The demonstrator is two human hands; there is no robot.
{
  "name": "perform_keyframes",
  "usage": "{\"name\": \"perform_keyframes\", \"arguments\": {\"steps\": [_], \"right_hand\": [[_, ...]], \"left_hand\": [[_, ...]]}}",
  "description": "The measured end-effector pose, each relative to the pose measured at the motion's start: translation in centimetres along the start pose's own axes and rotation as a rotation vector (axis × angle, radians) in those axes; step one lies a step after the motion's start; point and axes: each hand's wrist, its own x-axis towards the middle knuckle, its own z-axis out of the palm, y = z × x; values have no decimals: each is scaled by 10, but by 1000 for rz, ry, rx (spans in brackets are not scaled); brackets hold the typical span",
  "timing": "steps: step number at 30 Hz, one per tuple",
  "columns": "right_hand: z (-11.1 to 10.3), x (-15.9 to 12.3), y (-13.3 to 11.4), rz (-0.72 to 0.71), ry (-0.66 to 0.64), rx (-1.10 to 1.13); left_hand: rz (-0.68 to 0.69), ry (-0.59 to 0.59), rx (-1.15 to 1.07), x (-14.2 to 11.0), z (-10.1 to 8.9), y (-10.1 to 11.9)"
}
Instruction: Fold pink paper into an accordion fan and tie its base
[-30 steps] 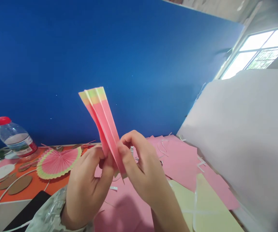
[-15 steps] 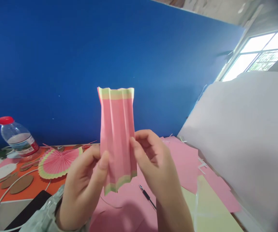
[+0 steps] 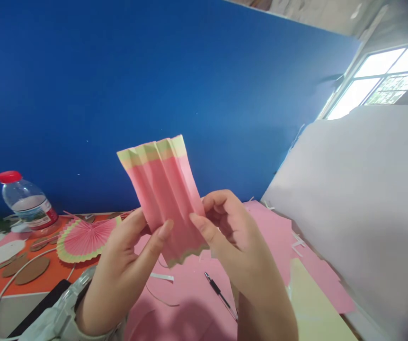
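Observation:
A pleated sheet of pink paper [image 3: 168, 189] with yellow-green bands along its top and bottom edges is held up in front of me, tilted to the left at the top. My left hand [image 3: 129, 260] pinches its lower left side, thumb across the front and fingers behind. At its lower right edge, my right hand [image 3: 235, 237] grips the paper between thumb and curled fingers. Below, a black pen [image 3: 220, 293] and a white paper strip [image 3: 163, 277] lie on pink paper [image 3: 186, 308].
To the left stand a bottle with a red cap [image 3: 30, 203], a folded pink paper fan [image 3: 88, 237] and brown discs [image 3: 31, 271] on an orange surface. Pale yellow paper [image 3: 317, 303] lies at right. A blue panel [image 3: 204, 71] rises behind; a white sheet [image 3: 363, 203] slopes at right.
The pleated paper has tipped, its top swinging left and its bottom shifting right. Its pleats look more spread. Both hands still hold it, and the white strip has come into view.

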Motion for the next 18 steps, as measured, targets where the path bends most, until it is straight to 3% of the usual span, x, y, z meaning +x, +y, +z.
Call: {"name": "perform_keyframes", "arguments": {"steps": [4, 11, 14, 18], "right_hand": [[-2, 2, 1, -24, 72, -3], [15, 1, 10, -167, 180, -153], [19, 0, 9, -275, 243, -301], [24, -2, 3, -281, 121, -393]], "left_hand": [[18, -112, 47, 1, -4, 1], [-47, -80, -84, 4, -1, -2], [3, -32, 26, 3, -1, -3], [102, 82, 283, 1, 2, -6]]}}
